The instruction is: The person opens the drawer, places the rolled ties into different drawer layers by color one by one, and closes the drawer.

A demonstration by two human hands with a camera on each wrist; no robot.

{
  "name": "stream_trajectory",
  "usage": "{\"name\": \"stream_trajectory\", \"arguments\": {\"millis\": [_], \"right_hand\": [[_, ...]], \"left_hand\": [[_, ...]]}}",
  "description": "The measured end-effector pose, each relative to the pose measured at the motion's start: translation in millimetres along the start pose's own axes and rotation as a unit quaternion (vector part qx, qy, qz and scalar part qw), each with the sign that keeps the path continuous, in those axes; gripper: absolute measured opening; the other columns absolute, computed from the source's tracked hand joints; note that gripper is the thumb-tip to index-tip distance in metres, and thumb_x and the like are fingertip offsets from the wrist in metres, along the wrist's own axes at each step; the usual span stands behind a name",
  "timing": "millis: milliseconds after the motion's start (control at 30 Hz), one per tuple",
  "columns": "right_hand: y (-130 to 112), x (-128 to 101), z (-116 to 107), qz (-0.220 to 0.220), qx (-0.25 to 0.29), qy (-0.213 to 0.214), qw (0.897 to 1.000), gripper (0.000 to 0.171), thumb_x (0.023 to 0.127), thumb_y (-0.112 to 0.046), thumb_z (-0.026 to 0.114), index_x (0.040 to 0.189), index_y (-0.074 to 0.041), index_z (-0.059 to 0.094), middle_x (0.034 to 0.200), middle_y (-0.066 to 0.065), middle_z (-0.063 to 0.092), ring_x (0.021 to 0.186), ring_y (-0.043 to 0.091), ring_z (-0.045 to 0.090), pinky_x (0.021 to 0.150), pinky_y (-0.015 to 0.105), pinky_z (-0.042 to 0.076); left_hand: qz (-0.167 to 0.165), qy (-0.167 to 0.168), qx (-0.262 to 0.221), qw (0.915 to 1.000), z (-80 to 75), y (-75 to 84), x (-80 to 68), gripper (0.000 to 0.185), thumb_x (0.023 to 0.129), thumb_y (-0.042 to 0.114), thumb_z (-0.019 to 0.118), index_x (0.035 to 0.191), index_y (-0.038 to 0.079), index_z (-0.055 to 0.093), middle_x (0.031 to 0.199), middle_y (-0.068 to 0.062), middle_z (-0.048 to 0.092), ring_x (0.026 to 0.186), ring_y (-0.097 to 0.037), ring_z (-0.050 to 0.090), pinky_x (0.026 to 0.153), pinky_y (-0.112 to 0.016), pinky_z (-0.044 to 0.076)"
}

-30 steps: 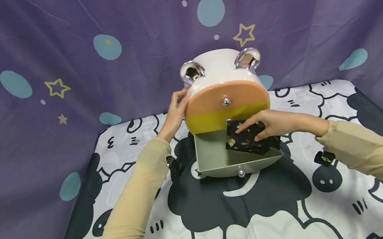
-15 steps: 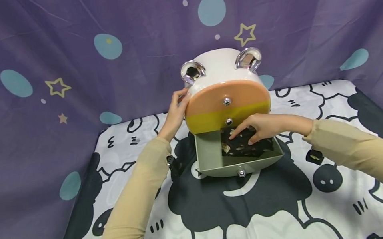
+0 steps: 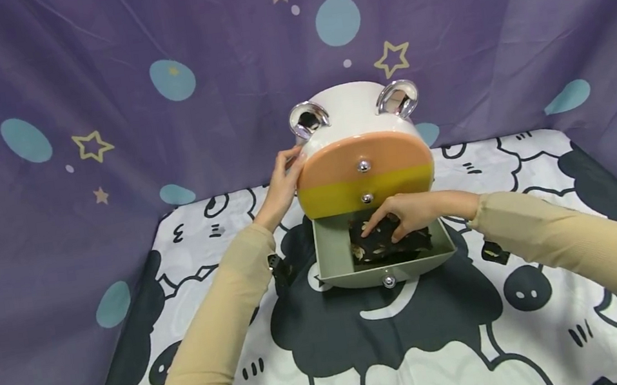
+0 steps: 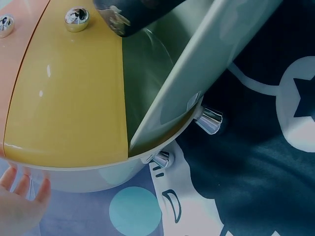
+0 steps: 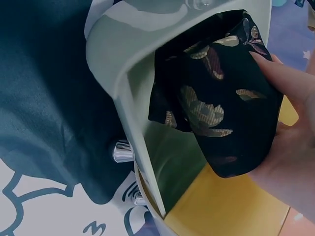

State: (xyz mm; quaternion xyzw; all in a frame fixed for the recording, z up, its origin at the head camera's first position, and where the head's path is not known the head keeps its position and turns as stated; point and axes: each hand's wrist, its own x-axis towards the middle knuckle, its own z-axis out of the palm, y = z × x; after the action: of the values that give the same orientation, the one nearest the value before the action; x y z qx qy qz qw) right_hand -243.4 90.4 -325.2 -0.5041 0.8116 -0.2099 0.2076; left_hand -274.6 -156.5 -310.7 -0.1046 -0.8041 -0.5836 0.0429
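A small drawer cabinet (image 3: 352, 102) with a white shell, silver ear-like rings and orange and yellow drawer fronts stands at the far middle. Its green bottom drawer (image 3: 331, 245) is pulled out. In the right wrist view, my right hand (image 5: 290, 157) pinches a folded black floral cloth (image 5: 211, 93) between thumb and fingers. The head view has this right hand (image 3: 413, 210) over the drawer, the cloth (image 3: 374, 250) lowered inside its walls. My left hand (image 3: 283, 186) rests against the cabinet's left side; its fingertips (image 4: 43, 189) lie along the white shell in the left wrist view.
Under the cabinet lies a white and dark cartoon-print tablecloth (image 3: 426, 372). A purple curtain (image 3: 226, 99) with stars and blue ovals hangs close behind. Silver knobs (image 3: 388, 281) stick out from the drawer fronts, and short metal feet (image 4: 162, 158) support the cabinet.
My right hand has moved left and down with the cloth, from over the drawer's right edge to inside the drawer. The left hand has stayed on the cabinet's side.
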Motion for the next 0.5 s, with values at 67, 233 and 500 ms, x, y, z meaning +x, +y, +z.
{"name": "stream_trajectory", "arguments": {"millis": [67,233,500], "right_hand": [[1.1,2.0,2.3,-0.001,0.003,-0.005,1.0,0.048,0.072,0.004,0.067,0.117,-0.01,0.059,0.116,0.006,0.058,0.084,0.014,0.046,0.066,0.023,0.037],[2.2,5.0,3.9,0.001,0.008,-0.012,1.0,0.047,0.073,0.004,0.067,0.117,-0.01,0.059,0.116,0.007,0.058,0.083,0.014,0.047,0.065,0.022,0.038],[4.3,8.0,4.6,0.023,0.016,-0.027,0.999,0.048,0.073,0.004,0.066,0.118,-0.011,0.059,0.117,0.007,0.057,0.066,0.011,0.039,0.058,0.021,0.033]], "left_hand": [[0.001,0.002,0.003,1.0,0.4,-0.7,-0.7,0.038,0.093,0.03,0.043,0.124,0.007,0.041,0.137,-0.005,0.031,0.125,-0.02,0.031,0.1,-0.033,0.031],[0.005,0.005,0.004,1.0,1.0,-0.7,-0.7,0.037,0.093,0.03,0.043,0.123,0.007,0.042,0.136,-0.006,0.031,0.124,-0.02,0.032,0.1,-0.033,0.031],[0.001,0.006,-0.001,1.0,1.4,0.3,0.4,0.037,0.093,0.029,0.043,0.123,0.007,0.042,0.136,-0.005,0.031,0.124,-0.02,0.032,0.1,-0.032,0.031]]}}
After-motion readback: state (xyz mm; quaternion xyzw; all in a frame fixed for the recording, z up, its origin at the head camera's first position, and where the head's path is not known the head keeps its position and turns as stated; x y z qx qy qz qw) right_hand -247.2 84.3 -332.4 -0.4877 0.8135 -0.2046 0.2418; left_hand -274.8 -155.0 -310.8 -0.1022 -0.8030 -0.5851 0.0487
